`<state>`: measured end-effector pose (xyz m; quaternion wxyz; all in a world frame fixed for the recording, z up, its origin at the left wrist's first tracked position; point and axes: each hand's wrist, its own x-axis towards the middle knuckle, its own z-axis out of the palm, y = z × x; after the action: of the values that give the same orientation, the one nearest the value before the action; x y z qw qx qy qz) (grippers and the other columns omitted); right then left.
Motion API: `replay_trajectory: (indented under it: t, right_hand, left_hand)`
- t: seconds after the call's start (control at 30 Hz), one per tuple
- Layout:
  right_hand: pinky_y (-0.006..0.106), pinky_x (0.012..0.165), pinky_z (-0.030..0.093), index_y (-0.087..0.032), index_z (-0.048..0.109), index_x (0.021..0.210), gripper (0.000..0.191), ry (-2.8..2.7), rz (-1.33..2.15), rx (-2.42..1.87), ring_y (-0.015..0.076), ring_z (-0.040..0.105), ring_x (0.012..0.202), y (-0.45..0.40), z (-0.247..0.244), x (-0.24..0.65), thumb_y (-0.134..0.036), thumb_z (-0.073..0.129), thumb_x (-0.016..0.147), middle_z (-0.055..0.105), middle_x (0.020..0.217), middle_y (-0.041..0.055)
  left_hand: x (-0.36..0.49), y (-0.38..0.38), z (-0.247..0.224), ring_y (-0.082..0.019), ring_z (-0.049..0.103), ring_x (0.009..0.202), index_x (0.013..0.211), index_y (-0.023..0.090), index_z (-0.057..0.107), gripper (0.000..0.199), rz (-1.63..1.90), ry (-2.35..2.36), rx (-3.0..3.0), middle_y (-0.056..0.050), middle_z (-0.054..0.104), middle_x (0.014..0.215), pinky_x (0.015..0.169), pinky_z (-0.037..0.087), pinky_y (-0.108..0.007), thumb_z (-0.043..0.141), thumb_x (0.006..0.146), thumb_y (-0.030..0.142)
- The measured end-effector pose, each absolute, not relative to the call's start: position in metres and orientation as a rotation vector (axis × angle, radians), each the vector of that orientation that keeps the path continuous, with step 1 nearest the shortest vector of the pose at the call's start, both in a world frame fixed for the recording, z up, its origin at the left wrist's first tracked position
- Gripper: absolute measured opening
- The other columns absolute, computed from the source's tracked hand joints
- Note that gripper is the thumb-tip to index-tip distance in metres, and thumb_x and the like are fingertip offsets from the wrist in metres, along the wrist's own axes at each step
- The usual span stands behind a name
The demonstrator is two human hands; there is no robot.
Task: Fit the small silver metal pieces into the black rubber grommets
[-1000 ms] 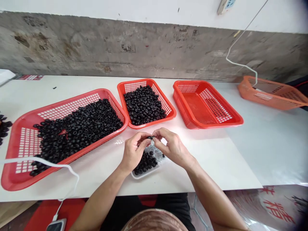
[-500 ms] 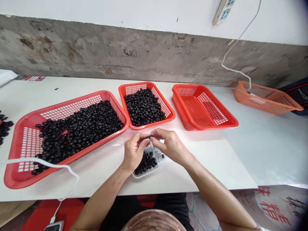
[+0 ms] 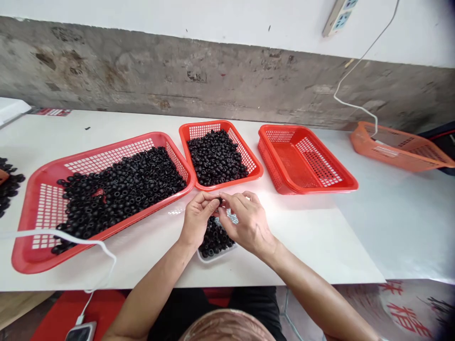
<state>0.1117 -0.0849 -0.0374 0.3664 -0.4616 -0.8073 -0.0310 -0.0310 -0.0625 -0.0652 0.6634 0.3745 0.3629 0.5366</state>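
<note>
Over a clear plastic tray [image 3: 210, 259], my left hand [image 3: 197, 219] and my right hand [image 3: 249, 222] meet fingertip to fingertip. Both pinch one small black ring-shaped piece [image 3: 220, 201], mostly covered by the fingers. Below them, the tray holds loose black pieces [image 3: 216, 239] and small shiny silver bits [image 3: 232, 216], too small to name. My right hand hides the tray's right part. Just beyond the hands stands a red basket [image 3: 261, 171] of black hollow pieces [image 3: 216, 158].
At the left lies a larger red basket [image 3: 22, 246] filled with similar black pieces. Stacked red baskets [image 3: 284, 187] stand right of centre, an orange basket [image 3: 398, 158] farther right. A white cable [image 3: 103, 246] crosses the left front. More black pieces [image 3: 9, 189] lie at the far left.
My right hand has turned and closed in around the black piece, covering more of the tray. My left hand stays nearly in place. The view has shifted slightly.
</note>
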Motion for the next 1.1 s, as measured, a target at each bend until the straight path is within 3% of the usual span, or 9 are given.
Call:
replay_trajectory:
  t: [0.13,0.33,0.57,0.8,1.1]
  right_hand:
    - [0.038,0.082,0.040,-0.015,0.064,0.115,0.020,-2.120,-0.333,-1.262,0.0175,0.063,0.069,-0.082,-0.041,0.109,-0.017,0.053,0.099,0.071,0.077,0.0028]
    - [0.038,0.084,0.037,-0.017,0.066,0.114,0.018,-2.110,-0.369,-1.247,0.0153,0.060,0.064,-0.083,-0.046,0.111,-0.020,0.054,0.101,0.069,0.072,-0.0001]
    - [0.043,0.092,0.035,-0.015,0.061,0.123,0.029,-2.102,-0.376,-1.284,0.0243,0.067,0.089,-0.081,-0.050,0.110,-0.031,0.061,0.099,0.075,0.106,0.0107]
    - [0.045,0.102,0.032,-0.013,0.060,0.123,0.025,-2.188,-0.336,-1.167,0.0231,0.070,0.087,-0.072,-0.053,0.116,-0.025,0.058,0.101,0.077,0.107,0.0099]
    - [0.046,0.102,0.038,-0.011,0.062,0.122,0.024,-2.218,-0.239,-1.033,0.0211,0.071,0.080,-0.067,-0.046,0.133,-0.021,0.056,0.101,0.077,0.099,0.0096]
  left_hand:
    - [-0.032,-0.062,-0.063,-0.013,0.067,0.063,0.086,0.017,0.068,0.038,1.152,0.797,0.796,-0.001,0.074,0.073,0.066,0.056,-0.027,0.088,0.070,0.045]
    - [-0.034,-0.060,-0.059,-0.018,0.070,0.078,0.089,0.016,0.074,0.034,1.106,0.795,0.870,-0.004,0.076,0.082,0.077,0.055,-0.029,0.086,0.071,0.041]
    - [-0.033,-0.061,-0.061,-0.017,0.069,0.078,0.087,0.016,0.075,0.027,1.082,0.767,0.854,-0.004,0.075,0.082,0.080,0.053,-0.030,0.083,0.074,0.038]
    - [-0.036,-0.057,-0.061,-0.018,0.067,0.086,0.089,0.016,0.077,0.028,1.055,0.736,0.881,-0.004,0.074,0.087,0.088,0.050,-0.030,0.083,0.076,0.041]
    - [-0.035,-0.059,-0.062,-0.016,0.059,0.075,0.084,0.014,0.078,0.038,0.969,0.705,0.973,-0.004,0.069,0.076,0.077,0.046,-0.028,0.081,0.078,0.052]
